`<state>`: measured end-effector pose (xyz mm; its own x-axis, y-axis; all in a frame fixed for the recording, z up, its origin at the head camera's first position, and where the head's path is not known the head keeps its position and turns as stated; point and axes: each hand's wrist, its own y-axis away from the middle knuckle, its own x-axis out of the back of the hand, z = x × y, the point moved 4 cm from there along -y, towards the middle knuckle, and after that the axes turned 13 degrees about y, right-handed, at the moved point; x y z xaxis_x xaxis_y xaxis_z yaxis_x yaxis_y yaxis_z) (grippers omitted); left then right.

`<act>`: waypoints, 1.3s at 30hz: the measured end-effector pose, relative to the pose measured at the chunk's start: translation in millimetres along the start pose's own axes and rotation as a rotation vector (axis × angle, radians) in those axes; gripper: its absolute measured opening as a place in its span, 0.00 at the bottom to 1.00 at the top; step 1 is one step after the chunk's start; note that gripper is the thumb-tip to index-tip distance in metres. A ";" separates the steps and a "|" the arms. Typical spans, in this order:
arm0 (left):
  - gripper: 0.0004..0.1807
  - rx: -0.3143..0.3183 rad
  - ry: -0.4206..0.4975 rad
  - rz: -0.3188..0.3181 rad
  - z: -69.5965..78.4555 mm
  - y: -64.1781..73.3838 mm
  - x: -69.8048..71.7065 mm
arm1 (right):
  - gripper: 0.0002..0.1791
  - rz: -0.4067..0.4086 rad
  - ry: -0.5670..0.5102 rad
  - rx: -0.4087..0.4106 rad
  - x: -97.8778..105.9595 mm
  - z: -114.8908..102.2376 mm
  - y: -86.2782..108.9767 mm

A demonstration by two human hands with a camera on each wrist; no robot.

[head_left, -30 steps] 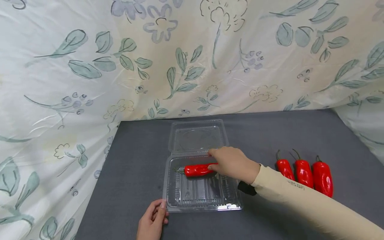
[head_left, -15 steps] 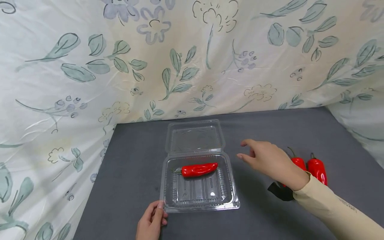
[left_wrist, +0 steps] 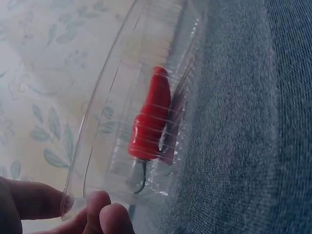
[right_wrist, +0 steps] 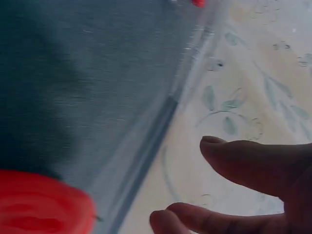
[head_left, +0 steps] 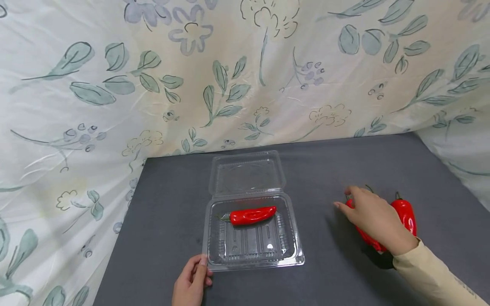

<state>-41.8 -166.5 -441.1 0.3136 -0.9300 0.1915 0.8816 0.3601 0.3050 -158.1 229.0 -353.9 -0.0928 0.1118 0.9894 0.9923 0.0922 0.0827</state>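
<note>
A clear plastic clamshell container (head_left: pixel 252 248) lies with its lid folded back on the dark grey cloth, and one red chili pepper (head_left: pixel 252 216) rests inside near the hinge. My left hand (head_left: pixel 191 278) pinches the container's near left corner between thumb and fingers, as the left wrist view also shows. Over the loose red peppers (head_left: pixel 404 214) on the right, my right hand (head_left: pixel 373 216) hovers with thumb and fingers apart and holds nothing. It partly hides those peppers. In the right wrist view a red pepper (right_wrist: pixel 44 204) lies below, left of the spread fingertips.
The dark grey cloth (head_left: pixel 321 170) covers the table around the container. A floral-patterned curtain (head_left: pixel 229 85) hangs behind and along the left side. A black band shows under the right wrist, beside a cream sleeve (head_left: pixel 432 270).
My right hand has let go of the pepper in the container and moved right to the loose peppers. The left hand keeps its pinch on the corner.
</note>
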 end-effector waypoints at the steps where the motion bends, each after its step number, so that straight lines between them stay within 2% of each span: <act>1: 0.18 0.000 -0.002 0.001 0.2 0.1 -0.1 | 0.29 -0.003 0.000 -0.005 -4.1 2.3 1.7; 6: 0.19 -0.013 -0.010 0.006 1.3 0.9 -0.8 | 0.23 0.011 0.020 -0.014 -18.3 10.0 9.0; 14: 0.22 -0.083 -0.086 0.006 8.4 1.3 -2.7 | 0.30 0.062 0.066 -0.024 -30.2 15.6 14.4; 16: 0.22 -0.103 -0.117 0.023 11.8 0.5 -3.6 | 0.31 0.085 0.067 -0.030 -31.4 15.3 16.9; 23: 0.21 -0.153 -0.205 0.084 22.4 -3.6 -6.5 | 0.24 0.188 0.081 -0.033 -34.2 14.9 23.3; 27: 0.19 -0.190 -0.225 0.103 24.2 -3.4 -6.2 | 0.24 0.193 0.079 -0.040 -38.6 16.5 23.4; 32: 0.19 -0.189 -0.241 0.104 23.5 -3.2 -6.1 | 0.26 0.183 0.086 -0.057 -43.9 20.1 22.6; 39: 0.20 -0.146 -0.251 0.096 21.5 -4.8 -8.4 | 0.25 0.200 0.070 -0.062 -46.0 23.5 21.5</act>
<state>-56.2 -158.9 -424.1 0.3171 -0.8383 0.4436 0.8991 0.4146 0.1407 -134.4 249.1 -400.4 0.1102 0.0528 0.9925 0.9937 0.0140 -0.1110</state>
